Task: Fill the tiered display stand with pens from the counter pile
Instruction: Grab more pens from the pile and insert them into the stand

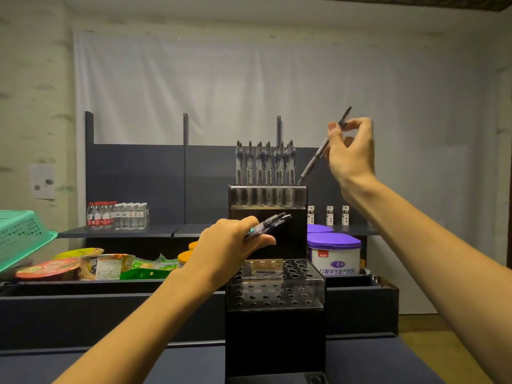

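At the centre of the counter stood the tiered display stand (pixel 274 295), black with clear perforated tops. Its top tier (pixel 268 195) carried a row of upright pens (pixel 264 163) filling most holes from the left. The lower tier (pixel 293 275) showed open holes, none with a pen in it.

Right hand (pixel 350 151) was raised beside the top tier, thumb and fingers pinching a grey pen (pixel 322 146) near its upper end. The pen was tilted, its lower tip at the rightmost hole of the top tier; whether it had entered the hole could not be told.

Left hand (pixel 231 243) hung lower, in front of the stand's middle, fingers curled round a small bundle of pens (pixel 270 223) pointing up and right.

Left of the stand lay snack packets (pixel 110 266) and a green basket (pixel 22 234). Water bottles (pixel 117 216) stood on the shelf behind. A purple-lidded tub (pixel 333 254) sat just right of the stand. The counter pile itself was not seen.
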A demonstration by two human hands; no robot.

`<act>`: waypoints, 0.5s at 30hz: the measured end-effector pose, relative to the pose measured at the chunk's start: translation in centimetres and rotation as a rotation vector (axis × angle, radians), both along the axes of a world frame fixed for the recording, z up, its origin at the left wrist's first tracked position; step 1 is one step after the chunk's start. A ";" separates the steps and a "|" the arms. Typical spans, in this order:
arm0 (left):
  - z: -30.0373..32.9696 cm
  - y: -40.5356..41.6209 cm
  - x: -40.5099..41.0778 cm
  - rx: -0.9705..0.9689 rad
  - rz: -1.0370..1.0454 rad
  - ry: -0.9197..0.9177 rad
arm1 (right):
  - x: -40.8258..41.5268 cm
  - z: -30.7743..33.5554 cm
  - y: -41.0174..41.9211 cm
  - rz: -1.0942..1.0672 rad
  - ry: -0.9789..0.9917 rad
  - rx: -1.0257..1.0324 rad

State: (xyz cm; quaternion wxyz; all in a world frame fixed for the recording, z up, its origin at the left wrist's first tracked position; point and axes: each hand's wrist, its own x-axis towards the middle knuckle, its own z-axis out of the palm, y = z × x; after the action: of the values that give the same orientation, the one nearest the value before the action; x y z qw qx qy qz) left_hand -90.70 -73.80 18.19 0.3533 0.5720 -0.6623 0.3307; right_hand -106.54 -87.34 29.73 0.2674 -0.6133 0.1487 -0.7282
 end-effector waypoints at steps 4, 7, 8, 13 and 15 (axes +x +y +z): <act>0.1 0.0 0.0 0.010 0.021 0.000 | 0.9 0.7 -0.5 -0.101 0.045 -0.043; 0.0 -0.1 0.0 0.025 0.033 0.011 | 1.3 0.7 -0.4 -0.106 0.158 -0.072; 0.0 -0.1 0.1 0.026 0.035 0.018 | 1.5 0.7 -0.3 -0.116 0.199 -0.087; -0.3 -0.2 0.5 0.037 0.034 0.035 | 2.2 1.0 -0.4 -0.175 0.358 -0.072; -0.3 -0.3 0.4 0.044 0.047 0.031 | 2.4 1.0 -0.6 -0.170 0.441 -0.029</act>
State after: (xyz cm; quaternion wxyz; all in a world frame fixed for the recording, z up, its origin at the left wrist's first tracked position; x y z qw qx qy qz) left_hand -90.27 -74.08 17.87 0.3432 0.6000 -0.6503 0.3150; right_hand -104.10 -87.91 30.78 0.1574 -0.7467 0.2442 -0.5983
